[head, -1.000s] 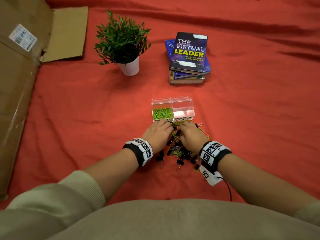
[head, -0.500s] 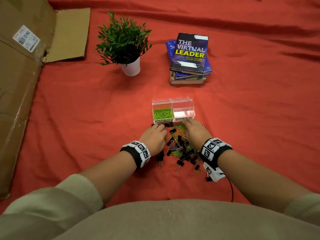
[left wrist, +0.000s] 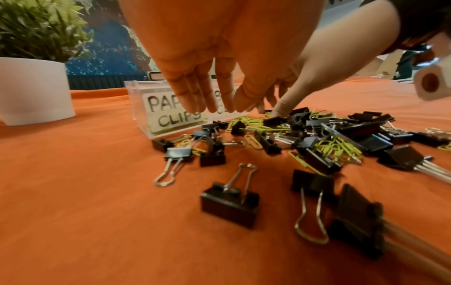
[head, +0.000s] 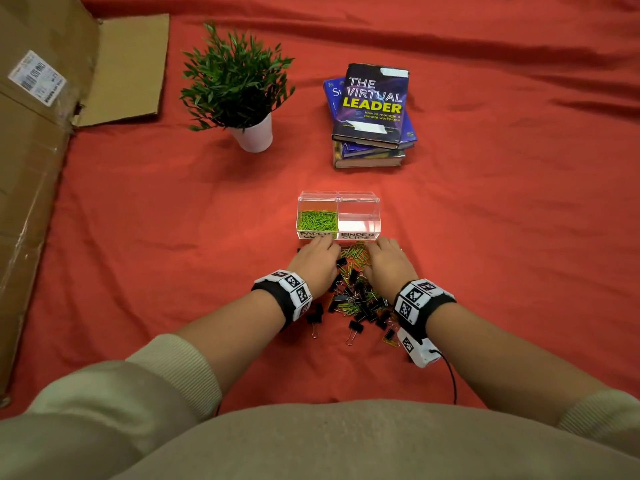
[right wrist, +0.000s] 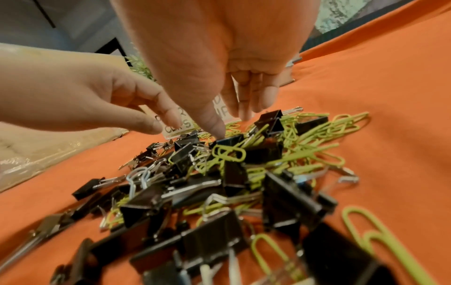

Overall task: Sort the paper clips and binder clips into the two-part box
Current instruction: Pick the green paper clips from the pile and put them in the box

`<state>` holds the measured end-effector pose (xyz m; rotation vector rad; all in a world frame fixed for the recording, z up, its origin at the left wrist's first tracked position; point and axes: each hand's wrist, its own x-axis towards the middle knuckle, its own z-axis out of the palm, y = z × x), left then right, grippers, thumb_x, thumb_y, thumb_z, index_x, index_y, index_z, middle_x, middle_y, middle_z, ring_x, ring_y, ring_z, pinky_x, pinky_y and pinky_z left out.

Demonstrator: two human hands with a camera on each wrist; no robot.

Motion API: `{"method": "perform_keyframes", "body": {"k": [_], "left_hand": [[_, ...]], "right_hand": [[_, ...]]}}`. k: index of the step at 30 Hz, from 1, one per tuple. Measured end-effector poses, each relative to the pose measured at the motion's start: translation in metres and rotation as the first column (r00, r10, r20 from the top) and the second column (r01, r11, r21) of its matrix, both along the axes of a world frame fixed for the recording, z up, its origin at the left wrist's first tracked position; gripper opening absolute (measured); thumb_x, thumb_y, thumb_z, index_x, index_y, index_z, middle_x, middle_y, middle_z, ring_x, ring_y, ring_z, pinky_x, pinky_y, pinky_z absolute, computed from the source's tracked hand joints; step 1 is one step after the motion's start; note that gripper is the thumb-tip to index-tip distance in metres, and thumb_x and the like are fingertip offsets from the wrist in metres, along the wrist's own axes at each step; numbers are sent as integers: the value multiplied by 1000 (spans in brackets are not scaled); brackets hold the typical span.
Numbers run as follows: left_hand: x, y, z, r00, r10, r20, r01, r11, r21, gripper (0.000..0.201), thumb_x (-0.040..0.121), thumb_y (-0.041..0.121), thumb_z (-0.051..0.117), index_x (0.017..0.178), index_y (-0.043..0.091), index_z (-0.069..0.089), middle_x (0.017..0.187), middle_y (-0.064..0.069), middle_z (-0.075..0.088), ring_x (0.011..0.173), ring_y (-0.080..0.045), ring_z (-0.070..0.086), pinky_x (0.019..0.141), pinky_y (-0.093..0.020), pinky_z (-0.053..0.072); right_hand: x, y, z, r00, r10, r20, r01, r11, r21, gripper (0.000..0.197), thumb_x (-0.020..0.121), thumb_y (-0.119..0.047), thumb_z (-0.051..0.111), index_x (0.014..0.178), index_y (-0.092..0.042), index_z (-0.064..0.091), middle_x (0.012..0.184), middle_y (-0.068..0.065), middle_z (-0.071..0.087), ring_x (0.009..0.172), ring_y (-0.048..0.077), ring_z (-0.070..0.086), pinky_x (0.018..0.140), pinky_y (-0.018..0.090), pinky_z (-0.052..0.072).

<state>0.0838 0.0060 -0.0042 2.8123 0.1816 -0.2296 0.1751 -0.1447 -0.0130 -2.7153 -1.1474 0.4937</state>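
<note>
Head view: two-part box [head: 338, 216] at centre, green paper clips [head: 318, 220] in its left half, right half bare. Mixed pile [head: 353, 292] at 6 o'clock of box, between left hand [head: 313, 263] and right hand [head: 389, 265].
Left wrist view: fingers [left wrist: 195, 96] straight, pressed together, holding nothing.
Right wrist view: thumb tip touching a black binder clip [right wrist: 229, 139]; fingers [right wrist: 253, 96] loosely extended.

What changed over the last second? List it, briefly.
Both hands slid forward over the clip pile toward the box and drew apart: the left hand now reaches the PAPER CLIPS label, the right hand is just short of BINDER CLIPS, thumb on a black clip. Nothing was picked up or released. Box contents, plant and books are unchanged.
</note>
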Motion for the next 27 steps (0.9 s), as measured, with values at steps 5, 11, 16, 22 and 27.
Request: {"method": "perform_keyframes", "body": {"k": [5,11,16,22,27], "left_hand": [[16,-21,-7,997,0,-74,-7,995,-95,25,89,4,47,113,3,54,115,-12,50,109,-31,50,89,-44,46],[18,-20,-15,975,214,-68,-223,954,-201,20,93,13,52,108,3,60,116,-11,55,111,-29,50,97,-38,41],[17,-14,-17,931,357,-71,-363,889,-280,15,87,13,61,102,9,61,112,-7,55,107,-26,53,93,-37,45],[15,-16,-16,929,346,-131,-366,911,-189,29,86,12,60,115,10,59,119,-8,50,115,-27,50,94,-40,47],[13,-15,-16,941,292,-172,-322,929,-184,36,82,6,60,118,8,57,120,-10,52,116,-28,48,99,-38,43]], "right_hand": [[-3,8,-8,996,58,-65,-56,998,43,57,85,-4,55,138,-1,35,139,15,40,127,31,38,108,37,33],[-4,15,-14,990,-62,-130,70,996,58,56,86,-16,62,135,0,40,133,17,40,125,32,37,108,39,35],[-9,12,-18,989,-60,-139,74,993,96,30,89,-11,57,116,1,59,111,16,51,108,31,49,94,38,45],[-18,8,-18,995,-25,-97,26,1000,7,21,91,-8,50,108,3,53,112,18,51,107,34,49,88,42,47],[-9,8,-11,990,-2,-141,-10,997,-81,24,93,-7,48,114,4,48,118,19,50,113,32,46,94,35,40]]}}
